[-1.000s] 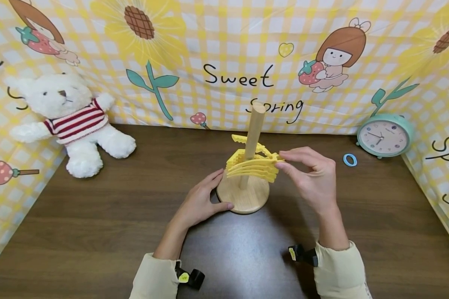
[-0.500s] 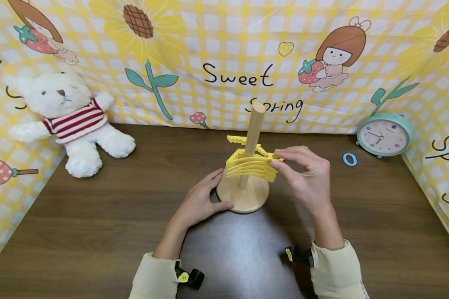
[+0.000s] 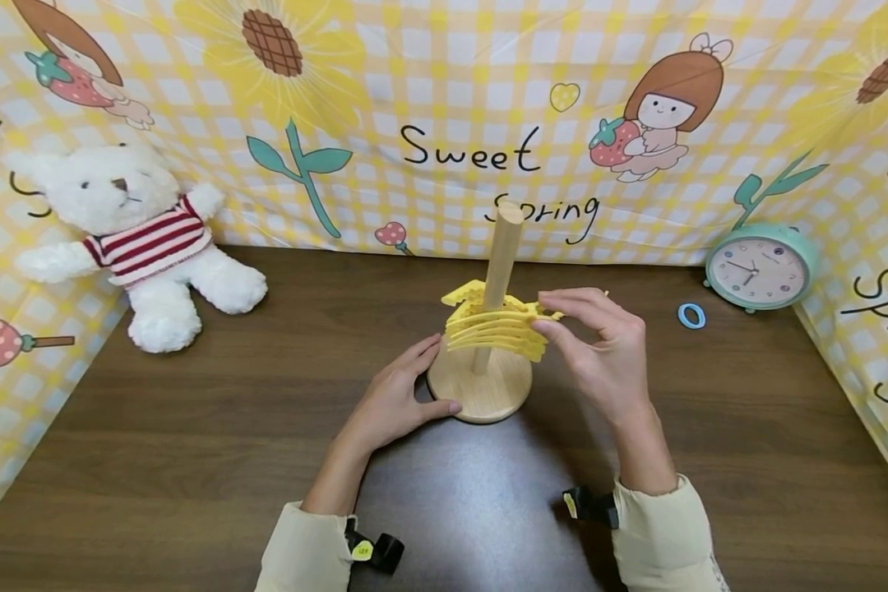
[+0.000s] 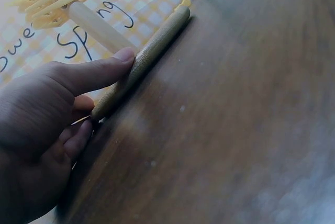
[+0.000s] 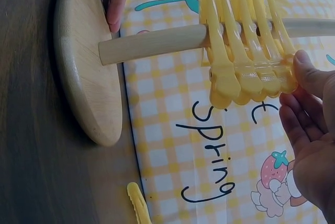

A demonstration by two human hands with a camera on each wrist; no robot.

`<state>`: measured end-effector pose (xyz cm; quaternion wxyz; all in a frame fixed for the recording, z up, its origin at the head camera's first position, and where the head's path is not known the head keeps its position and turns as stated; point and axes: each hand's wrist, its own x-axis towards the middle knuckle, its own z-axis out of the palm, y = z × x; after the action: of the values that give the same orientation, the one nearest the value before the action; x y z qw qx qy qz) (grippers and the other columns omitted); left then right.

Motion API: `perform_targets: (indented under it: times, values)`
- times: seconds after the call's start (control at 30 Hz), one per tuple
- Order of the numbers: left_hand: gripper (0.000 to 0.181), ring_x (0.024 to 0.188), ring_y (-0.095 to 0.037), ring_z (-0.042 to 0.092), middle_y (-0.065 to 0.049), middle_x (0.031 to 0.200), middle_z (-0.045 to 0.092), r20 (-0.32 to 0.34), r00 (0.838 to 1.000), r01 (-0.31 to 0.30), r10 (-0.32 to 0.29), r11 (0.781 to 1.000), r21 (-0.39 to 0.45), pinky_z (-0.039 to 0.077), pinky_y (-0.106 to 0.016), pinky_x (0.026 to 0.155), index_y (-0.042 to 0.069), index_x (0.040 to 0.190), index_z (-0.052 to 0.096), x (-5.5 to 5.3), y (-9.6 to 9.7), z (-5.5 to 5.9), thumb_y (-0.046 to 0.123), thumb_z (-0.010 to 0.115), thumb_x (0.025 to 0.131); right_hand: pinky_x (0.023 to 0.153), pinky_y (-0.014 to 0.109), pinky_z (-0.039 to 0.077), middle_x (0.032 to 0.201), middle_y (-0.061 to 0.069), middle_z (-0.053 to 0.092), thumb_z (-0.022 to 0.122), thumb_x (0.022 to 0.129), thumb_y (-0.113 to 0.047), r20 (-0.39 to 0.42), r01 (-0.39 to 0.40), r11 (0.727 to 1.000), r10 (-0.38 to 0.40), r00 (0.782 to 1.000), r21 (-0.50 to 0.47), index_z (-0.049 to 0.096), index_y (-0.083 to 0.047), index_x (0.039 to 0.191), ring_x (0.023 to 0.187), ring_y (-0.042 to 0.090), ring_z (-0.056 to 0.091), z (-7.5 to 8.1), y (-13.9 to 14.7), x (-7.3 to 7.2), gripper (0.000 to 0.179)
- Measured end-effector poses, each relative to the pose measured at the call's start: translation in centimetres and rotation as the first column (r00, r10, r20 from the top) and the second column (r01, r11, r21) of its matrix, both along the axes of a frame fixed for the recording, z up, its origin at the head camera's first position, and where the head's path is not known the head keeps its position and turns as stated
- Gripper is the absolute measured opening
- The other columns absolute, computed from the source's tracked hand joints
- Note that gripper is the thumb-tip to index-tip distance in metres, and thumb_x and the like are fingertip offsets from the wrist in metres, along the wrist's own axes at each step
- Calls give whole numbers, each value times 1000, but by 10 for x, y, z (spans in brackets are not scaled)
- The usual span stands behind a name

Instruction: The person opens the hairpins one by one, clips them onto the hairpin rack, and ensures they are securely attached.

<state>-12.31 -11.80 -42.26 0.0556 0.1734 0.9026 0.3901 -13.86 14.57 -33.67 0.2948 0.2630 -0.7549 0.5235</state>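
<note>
A round wooden base (image 3: 492, 399) with an upright wooden post (image 3: 503, 259) stands mid-table. Several yellow alligator-style hair clips (image 3: 492, 335) are stacked around the post, their tapered jaws lying across it. My right hand (image 3: 610, 353) pinches the topmost clip near its handle end with thumb and fingers. The right wrist view shows the clips' rounded handle ends (image 5: 230, 85) in a row beside that hand. My left hand (image 3: 392, 399) grips the base's left edge, its thumb on top. From the left wrist, the base (image 4: 157, 46) appears edge-on, with some fingers hidden.
Behind my right hand lies another yellow clip (image 5: 137, 203), mostly hidden in the head view. A blue ring (image 3: 691, 316) and a mint alarm clock (image 3: 760, 270) are at the back right. A white teddy bear (image 3: 141, 238) sits back left, against a checked cloth.
The topmost clip's far toothed jaw has swung down and in beside the post. My right hand has shifted slightly left with its handle. The left hand keeps its hold on the base.
</note>
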Motion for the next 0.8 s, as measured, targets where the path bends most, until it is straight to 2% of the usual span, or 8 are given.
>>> perform_targets:
  times: [0.33,0.8]
  values:
    - [95,149,-25,29,-4,163,33,1,1000,-7,7,1000,9,28,-49,118,0,155,38,0,0,0,39,86,82,88,27,49,105,15,75,81,75,16,8,-22,999,22,1000,25,77,8,103,100,17,68,1,2,-1,29]
    - [95,150,-24,29,-4,163,33,7,1000,-5,4,1000,16,28,-49,118,1,155,37,0,-1,0,40,85,83,93,27,50,111,12,74,81,81,8,37,-3,999,1,999,50,77,3,109,103,20,68,3,2,1,28]
